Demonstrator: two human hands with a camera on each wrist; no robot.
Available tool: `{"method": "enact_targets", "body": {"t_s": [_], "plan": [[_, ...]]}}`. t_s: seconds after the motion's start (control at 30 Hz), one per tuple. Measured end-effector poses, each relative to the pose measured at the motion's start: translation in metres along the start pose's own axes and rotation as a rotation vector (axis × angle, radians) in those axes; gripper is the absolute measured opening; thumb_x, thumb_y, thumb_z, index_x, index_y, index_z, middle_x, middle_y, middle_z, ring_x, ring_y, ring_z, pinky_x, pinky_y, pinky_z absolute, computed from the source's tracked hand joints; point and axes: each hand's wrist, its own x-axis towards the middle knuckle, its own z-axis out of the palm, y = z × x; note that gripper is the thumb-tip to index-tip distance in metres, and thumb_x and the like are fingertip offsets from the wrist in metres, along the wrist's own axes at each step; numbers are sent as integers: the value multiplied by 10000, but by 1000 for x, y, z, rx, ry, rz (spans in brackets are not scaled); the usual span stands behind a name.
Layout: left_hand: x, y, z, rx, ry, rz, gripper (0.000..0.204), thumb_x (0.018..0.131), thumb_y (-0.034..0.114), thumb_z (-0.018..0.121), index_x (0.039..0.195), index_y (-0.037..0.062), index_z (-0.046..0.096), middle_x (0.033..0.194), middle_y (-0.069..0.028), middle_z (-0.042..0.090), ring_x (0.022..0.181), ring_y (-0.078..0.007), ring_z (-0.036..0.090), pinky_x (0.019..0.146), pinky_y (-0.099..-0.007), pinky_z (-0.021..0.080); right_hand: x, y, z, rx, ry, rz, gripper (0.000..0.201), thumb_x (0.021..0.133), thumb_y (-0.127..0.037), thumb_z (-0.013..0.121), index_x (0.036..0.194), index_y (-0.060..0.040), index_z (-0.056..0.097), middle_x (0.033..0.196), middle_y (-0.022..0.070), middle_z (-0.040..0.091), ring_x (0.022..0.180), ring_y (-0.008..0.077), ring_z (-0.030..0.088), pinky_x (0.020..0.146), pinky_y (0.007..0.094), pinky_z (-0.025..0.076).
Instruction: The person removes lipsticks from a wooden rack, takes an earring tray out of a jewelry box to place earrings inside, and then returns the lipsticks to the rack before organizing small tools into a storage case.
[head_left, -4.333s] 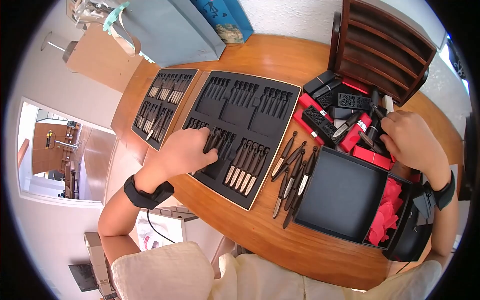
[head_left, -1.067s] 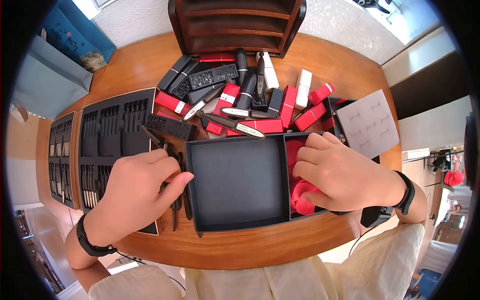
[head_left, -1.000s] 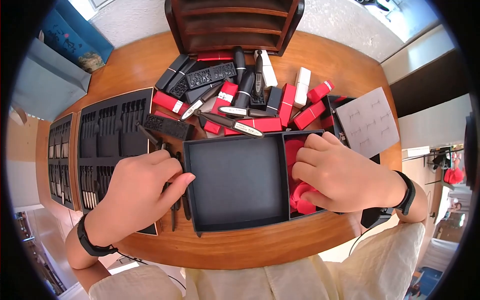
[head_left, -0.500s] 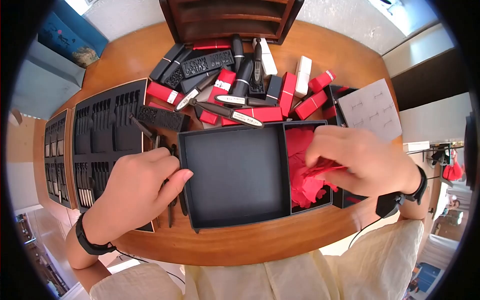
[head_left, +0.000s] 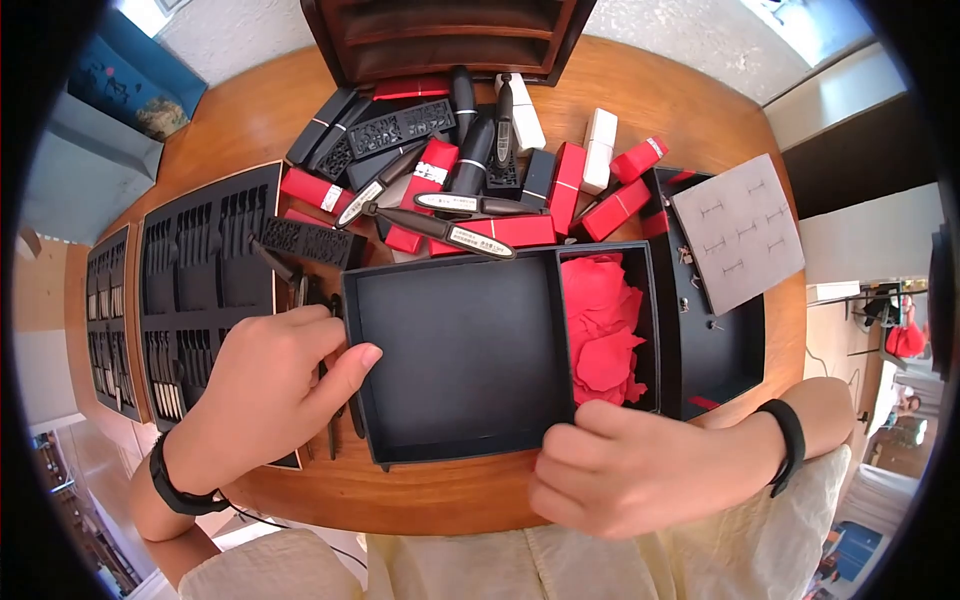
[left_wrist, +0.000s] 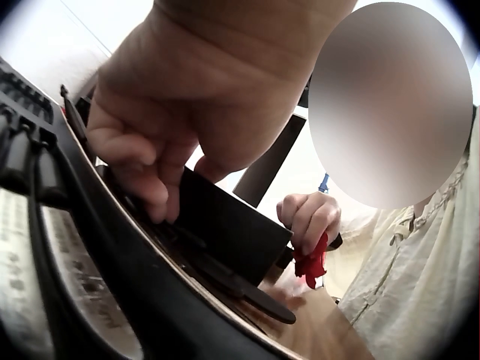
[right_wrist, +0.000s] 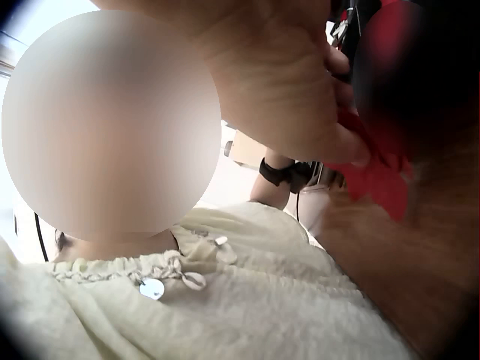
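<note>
A black box lies on the table with a wide bare compartment and a narrow one at its right. In the narrow one lies a heap of red artificial petals. My left hand pinches the box's left wall, thumb on the inside and fingers outside, over some slim dark tools. My right hand is in front of the box's near right corner. Both wrist views show it gripping a bunch of red petals, which the hand hides in the head view.
Behind the box are piled red, black and white small boxes and slim labelled tools. Black foam trays stand left, a wooden rack at the back. To the right, a grey card rests across another black box.
My right hand has lifted red petals out of the narrow compartment and moved left and toward my body. My left hand, earlier over the foam trays, now stays at the box's left wall.
</note>
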Motion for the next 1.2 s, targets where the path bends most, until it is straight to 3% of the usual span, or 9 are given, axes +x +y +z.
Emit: {"method": "enact_targets", "body": {"t_s": [0.3, 0.4, 0.53, 0.6, 0.7, 0.9, 1.0, 1.03, 1.2], "plan": [[1, 1, -1, -28, -29, -40, 355, 893, 251, 654, 662, -3, 563, 634, -136, 515, 544, -341, 544, 495, -395, 413, -2, 5, 14, -323, -32, -191, 165, 697, -221, 622, 777, -77, 626, 777, -2, 490, 863, 177, 458, 705, 275, 351], [1, 0, -1, -9, -16, -13, 344, 884, 242, 659, 661, -2, 563, 637, -135, 518, 542, -341, 545, 493, -397, 413, -4, 8, 12, -303, 127, -216, 179, 693, -219, 613, 791, -70, 621, 820, 7, 513, 855, 181, 477, 695, 279, 376], [0, 1, -1, -90, -40, -67, 265, 875, 168, 638, 715, -32, 568, 652, -171, 501, 571, -363, 514, 526, -408, 386, -15, 31, -19, -219, 274, -10, 311, 638, -141, 690, 932, -39, 681, 956, 67, 622, 783, 187, 521, 593, 274, 431], [0, -2, -1, -80, -43, -35, 271, 873, 173, 641, 711, -31, 566, 649, -167, 500, 567, -359, 512, 521, -409, 388, -18, 48, -29, -313, 184, 128, 285, 612, -148, 619, 869, -25, 641, 894, 49, 565, 844, 205, 487, 648, 290, 408], [0, -5, 1, -33, -13, 13, 334, 875, 244, 668, 663, 6, 568, 644, -135, 535, 549, -333, 550, 503, -392, 437, -21, 60, -27, -349, 83, 225, 339, 693, -126, 613, 997, 16, 665, 1011, 58, 617, 894, 213, 489, 726, 284, 415], [1, -3, -1, -66, -68, -42, 279, 875, 183, 643, 703, -21, 561, 651, -155, 504, 569, -350, 510, 518, -408, 399, -15, 64, -17, -502, 4, 257, 193, 674, -123, 628, 840, -30, 653, 849, 27, 567, 856, 195, 485, 714, 279, 412], [0, -9, 5, -85, -37, -1, 268, 874, 184, 643, 715, -18, 569, 661, -158, 513, 580, -352, 517, 523, -405, 408, -11, 64, -14, -527, -80, 227, 260, 708, -107, 621, 938, 7, 664, 885, 38, 561, 827, 197, 485, 690, 288, 406], [0, -9, 5, -82, -37, -1, 268, 874, 184, 643, 715, -18, 569, 661, -158, 513, 580, -352, 517, 523, -405, 408, -9, 67, -8, -601, 24, 197, 84, 657, -125, 634, 701, -55, 623, 750, 27, 527, 810, 188, 475, 683, 278, 406], [2, -3, -3, -46, -93, -15, 228, 867, 174, 645, 753, -17, 594, 678, -166, 536, 589, -357, 531, 530, -397, 422, -8, 67, -10, -535, -22, 220, 174, 649, -104, 631, 790, -3, 625, 769, 49, 518, 790, 199, 491, 682, 289, 427]]}}
